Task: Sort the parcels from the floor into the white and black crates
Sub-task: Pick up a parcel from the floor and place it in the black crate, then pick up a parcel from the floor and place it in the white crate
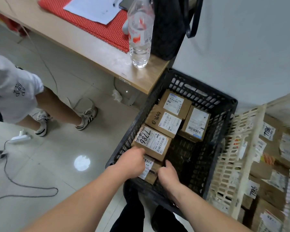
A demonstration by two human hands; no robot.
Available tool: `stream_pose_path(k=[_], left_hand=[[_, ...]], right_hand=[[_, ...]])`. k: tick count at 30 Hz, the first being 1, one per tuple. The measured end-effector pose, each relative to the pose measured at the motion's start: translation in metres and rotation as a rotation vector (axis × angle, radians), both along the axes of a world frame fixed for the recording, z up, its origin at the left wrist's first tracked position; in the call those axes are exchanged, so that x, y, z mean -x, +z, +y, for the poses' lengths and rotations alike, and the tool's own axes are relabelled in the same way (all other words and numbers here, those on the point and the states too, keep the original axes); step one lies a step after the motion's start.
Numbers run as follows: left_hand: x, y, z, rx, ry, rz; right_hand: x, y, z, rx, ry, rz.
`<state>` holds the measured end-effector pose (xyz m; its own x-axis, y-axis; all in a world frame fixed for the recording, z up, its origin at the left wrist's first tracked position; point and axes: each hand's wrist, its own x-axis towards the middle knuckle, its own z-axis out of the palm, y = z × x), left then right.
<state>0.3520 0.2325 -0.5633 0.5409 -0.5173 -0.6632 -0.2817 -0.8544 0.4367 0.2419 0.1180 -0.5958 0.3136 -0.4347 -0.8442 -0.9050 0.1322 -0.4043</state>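
Note:
Both of my hands reach into the black crate (224, 104) and hold a small brown parcel (151, 169) with a white label at the crate's near left corner. My left hand (132, 162) grips its left side. My right hand (167, 173) grips its right side with curled fingers. Several other labelled brown parcels lie along the crate's left and back, the nearest marked 7786 (152, 144). The crate's right half shows bare floor mesh. The white crate (231, 166) stands to the right, filled with several parcels.
A wooden table (94, 47) with a water bottle (140, 32), red mat and black bag stands behind the black crate. Another person's legs (60, 108) are at the left. A grey cable (23, 186) and plug lie on the tiled floor.

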Motion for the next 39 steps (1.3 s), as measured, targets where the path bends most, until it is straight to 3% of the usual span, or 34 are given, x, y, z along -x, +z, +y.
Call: stream_pose_path(k=[7, 21, 27, 39], left_hand=[[0.001, 0.061, 0.014, 0.04, 0.104, -0.102], [0.067, 0.205, 0.087, 0.138, 0.572, -0.55], [0.125, 0.255, 0.133, 0.14, 0.775, -0.687], [0.286, 0.322, 0.262, 0.088, 1.121, -0.849]], right_hand=[[-0.014, 0.066, -0.024, 0.078, 0.085, -0.241], [-0.041, 0.215, -0.009, 0.317, 0.797, -0.861], [-0.024, 0.267, 0.027, 0.386, 1.03, -1.056], [0.053, 0.333, 0.168, 0.341, 1.358, -1.302]])
